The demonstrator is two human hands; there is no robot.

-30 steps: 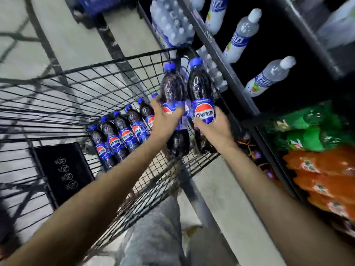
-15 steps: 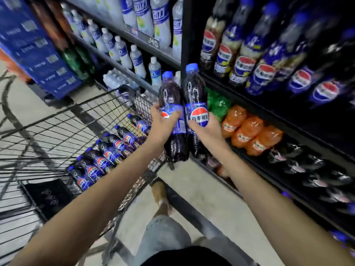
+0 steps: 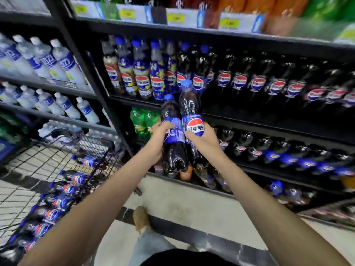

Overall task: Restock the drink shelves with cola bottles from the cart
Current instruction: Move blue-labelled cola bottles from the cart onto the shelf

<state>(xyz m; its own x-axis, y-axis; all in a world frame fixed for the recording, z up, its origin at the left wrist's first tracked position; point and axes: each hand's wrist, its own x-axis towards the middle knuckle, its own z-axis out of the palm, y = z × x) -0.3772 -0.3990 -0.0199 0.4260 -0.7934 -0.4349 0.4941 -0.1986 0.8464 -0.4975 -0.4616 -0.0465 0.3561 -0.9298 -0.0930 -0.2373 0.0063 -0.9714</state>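
Far left of the fingers, rows of white bottles with blue labels, leaning. Just left, green soda bottles. High above, yellow price tags, blurred. Straight down below, pale floor, dark stripe across it, tan shoe planted there, light jeans leg nearest.

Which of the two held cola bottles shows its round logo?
The bottle in the right hand, the higher one: its red-white-blue logo faces the camera. The bottle in the left hand shows its label's back.

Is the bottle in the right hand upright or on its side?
Upright, tilted slightly: the cola bottle has its blue cap on top, and the right hand grips it at the label.
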